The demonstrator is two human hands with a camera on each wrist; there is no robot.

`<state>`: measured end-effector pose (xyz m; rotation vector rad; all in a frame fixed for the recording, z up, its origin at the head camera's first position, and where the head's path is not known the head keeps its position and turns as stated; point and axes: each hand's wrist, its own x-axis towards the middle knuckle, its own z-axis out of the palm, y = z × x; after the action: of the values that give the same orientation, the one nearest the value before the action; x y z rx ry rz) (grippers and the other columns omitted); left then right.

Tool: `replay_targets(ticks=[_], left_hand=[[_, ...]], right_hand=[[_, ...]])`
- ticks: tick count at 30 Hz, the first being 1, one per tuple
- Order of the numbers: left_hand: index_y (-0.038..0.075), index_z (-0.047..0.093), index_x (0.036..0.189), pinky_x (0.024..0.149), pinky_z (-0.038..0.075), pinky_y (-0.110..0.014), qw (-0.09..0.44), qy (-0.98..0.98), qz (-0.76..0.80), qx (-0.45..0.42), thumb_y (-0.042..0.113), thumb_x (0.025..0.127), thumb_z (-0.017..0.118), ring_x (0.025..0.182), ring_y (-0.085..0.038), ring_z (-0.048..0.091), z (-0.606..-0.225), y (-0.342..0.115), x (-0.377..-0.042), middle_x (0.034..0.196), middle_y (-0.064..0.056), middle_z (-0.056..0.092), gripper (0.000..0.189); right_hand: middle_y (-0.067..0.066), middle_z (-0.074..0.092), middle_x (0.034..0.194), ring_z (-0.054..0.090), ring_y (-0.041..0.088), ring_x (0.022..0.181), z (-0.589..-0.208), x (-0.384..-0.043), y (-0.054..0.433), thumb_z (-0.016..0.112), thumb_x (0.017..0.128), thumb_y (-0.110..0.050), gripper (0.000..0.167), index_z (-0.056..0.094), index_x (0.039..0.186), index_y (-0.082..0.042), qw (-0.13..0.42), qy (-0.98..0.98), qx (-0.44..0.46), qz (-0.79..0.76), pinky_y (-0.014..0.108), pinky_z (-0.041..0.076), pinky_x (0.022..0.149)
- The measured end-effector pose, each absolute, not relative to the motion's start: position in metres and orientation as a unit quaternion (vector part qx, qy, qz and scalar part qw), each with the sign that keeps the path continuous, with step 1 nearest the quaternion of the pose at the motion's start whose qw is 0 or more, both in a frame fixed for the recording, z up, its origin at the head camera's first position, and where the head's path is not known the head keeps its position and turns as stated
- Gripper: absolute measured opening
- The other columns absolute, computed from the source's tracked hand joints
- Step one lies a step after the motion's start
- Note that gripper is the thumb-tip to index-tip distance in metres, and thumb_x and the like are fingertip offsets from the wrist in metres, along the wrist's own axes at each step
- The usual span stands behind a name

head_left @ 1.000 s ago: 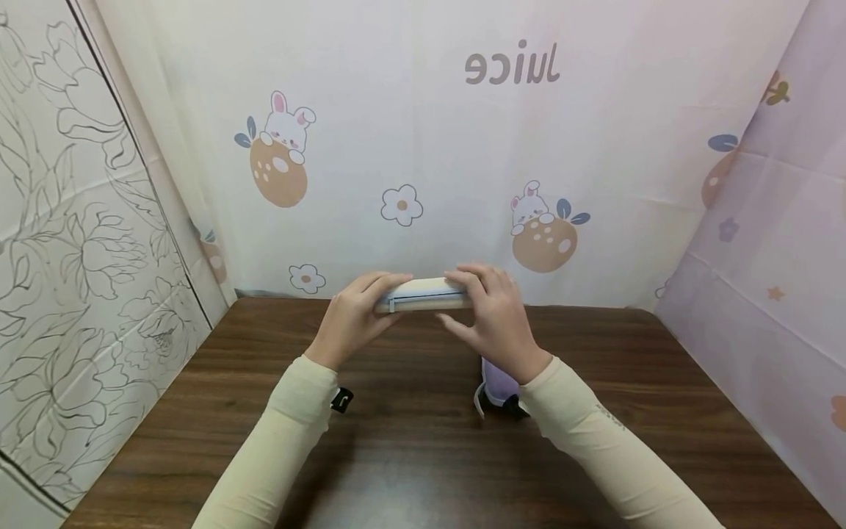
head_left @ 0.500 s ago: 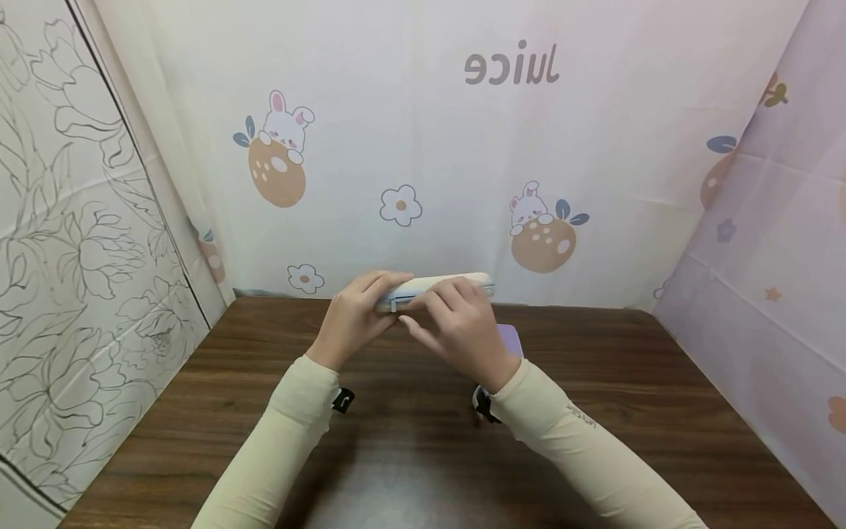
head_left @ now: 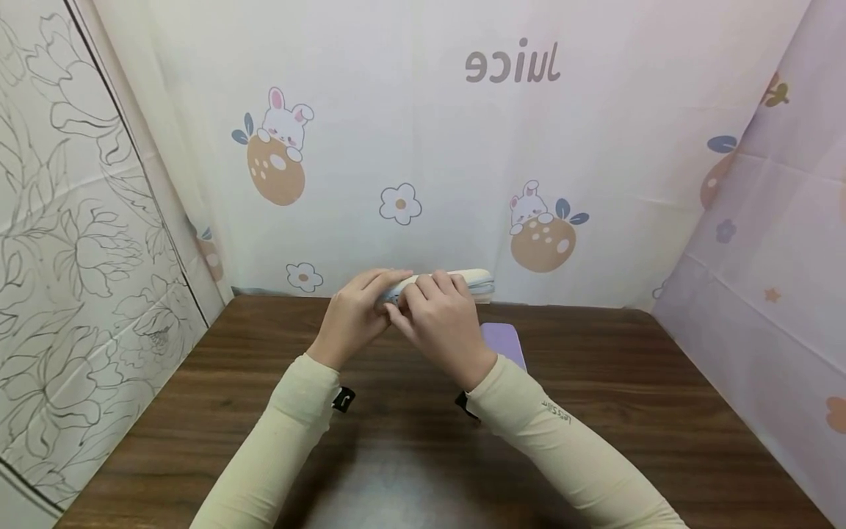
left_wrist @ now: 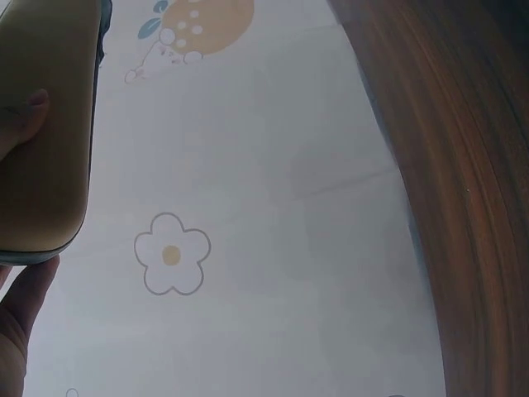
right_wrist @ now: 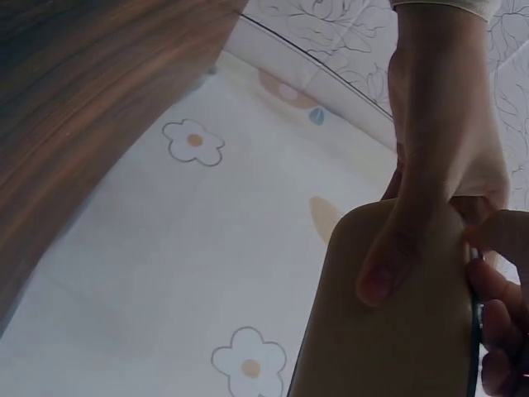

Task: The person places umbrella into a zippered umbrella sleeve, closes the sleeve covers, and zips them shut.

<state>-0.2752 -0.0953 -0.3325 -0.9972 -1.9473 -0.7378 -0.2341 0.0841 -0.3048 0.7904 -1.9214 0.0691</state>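
A cream zippered case (head_left: 479,279) with a light blue zipper is held up in front of the curtain, above the table's far edge. My left hand (head_left: 353,316) grips its left end; in the right wrist view the left thumb (right_wrist: 384,277) lies flat on the case's smooth underside (right_wrist: 388,347). My right hand (head_left: 443,323) is at the zipper near that same end, its fingers curled and pinching at the zipper pull, which they hide. Along the zipper edge, the right fingers (right_wrist: 500,331) show bunched together. The left wrist view shows the case's rounded end (left_wrist: 54,190).
A purple flat-topped object (head_left: 504,344) lies on the dark wooden table (head_left: 595,382), partly behind the right forearm. A printed curtain (head_left: 449,147) rises behind the table, with patterned panels at both sides. A black strap piece (head_left: 344,399) shows at the left wrist.
My right hand has moved left from the case's right end to the zipper at the left end, its fingers closing there. The left hand keeps its hold. More of the purple object shows.
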Motion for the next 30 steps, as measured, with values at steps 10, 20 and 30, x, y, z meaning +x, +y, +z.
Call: replay_targets(ticks=[10,20,30], left_hand=[[0.018,0.067,0.129,0.097,0.051,-0.034,0.408,-0.77,-0.291,-0.394,0.002,0.081,0.08,0.116,-0.022,0.062,-0.334,-0.096,-0.276,0.12,-0.004,0.067,0.052],[0.019,0.067,0.129,0.097,0.051,-0.035,0.416,-0.767,-0.291,-0.392,0.005,0.081,0.083,0.118,-0.022,0.061,-0.332,-0.095,-0.275,0.123,-0.003,0.067,0.052],[0.018,0.067,0.128,0.101,0.048,-0.034,0.419,-0.772,-0.285,-0.383,0.011,0.08,0.086,0.117,-0.022,0.062,-0.33,-0.096,-0.277,0.122,-0.005,0.067,0.052]], right_hand=[[-0.002,0.054,0.072,0.051,0.01,0.052,-0.304,-0.233,0.085,0.071,0.089,-0.019,0.013,0.066,0.08,-0.011,0.5,-0.796,0.337,0.055,0.024,0.041,0.044],[-0.001,0.055,0.073,0.051,0.01,0.053,-0.305,-0.234,0.089,0.067,0.092,-0.018,0.016,0.062,0.079,-0.01,0.494,-0.794,0.349,0.069,0.024,0.039,0.039],[-0.002,0.06,0.074,0.061,0.013,0.059,-0.299,-0.238,0.096,0.063,0.091,-0.019,0.012,0.066,0.081,-0.012,0.502,-0.791,0.34,0.078,0.027,0.046,0.044]])
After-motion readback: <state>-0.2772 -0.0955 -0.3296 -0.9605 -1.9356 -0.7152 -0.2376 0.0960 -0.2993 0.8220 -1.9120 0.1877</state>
